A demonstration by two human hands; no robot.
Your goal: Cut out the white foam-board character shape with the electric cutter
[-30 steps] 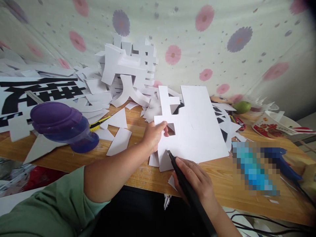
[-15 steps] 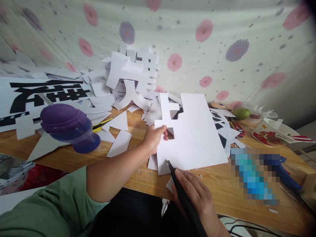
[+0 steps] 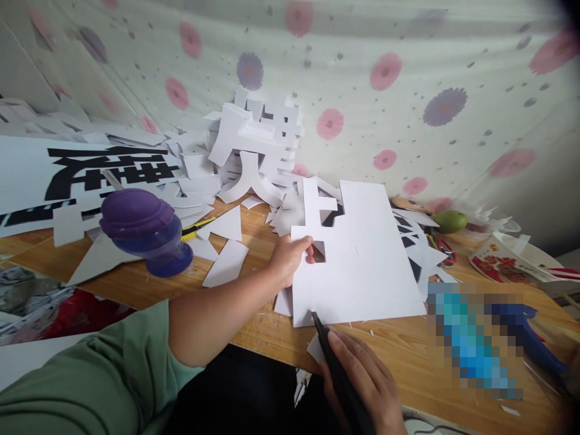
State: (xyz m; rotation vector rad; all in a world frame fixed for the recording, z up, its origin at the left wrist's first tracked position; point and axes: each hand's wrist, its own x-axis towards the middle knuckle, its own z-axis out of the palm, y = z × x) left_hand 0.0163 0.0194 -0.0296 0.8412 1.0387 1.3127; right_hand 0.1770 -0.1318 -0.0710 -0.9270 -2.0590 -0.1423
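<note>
A white foam board (image 3: pixel 362 266) with cut-out notches lies on the table in front of me. My left hand (image 3: pixel 290 260) pinches its left side, with the thumb on top and fingertips showing through the square hole. My right hand (image 3: pixel 362 374) is wrapped round a slim black cutting tool (image 3: pixel 338 368), held like a pen. The tool's thin tip touches the board close to its near edge. A faint line runs up the board from the tip. Smaller white pieces stick out under the board's left and near sides.
White cut-out characters (image 3: pixel 249 136) and scraps are heaped at the back. A purple-lidded container (image 3: pixel 145 229) and a yellow box cutter (image 3: pixel 197 228) lie left. At right are a paper bowl (image 3: pixel 502 260), a green fruit (image 3: pixel 450 222), a blue-handled tool (image 3: pixel 539 344) and a blurred patch.
The black tool's tip has slid toward me, nearer the board's near edge. My left hand keeps its hold on the board. The whole view has shifted slightly.
</note>
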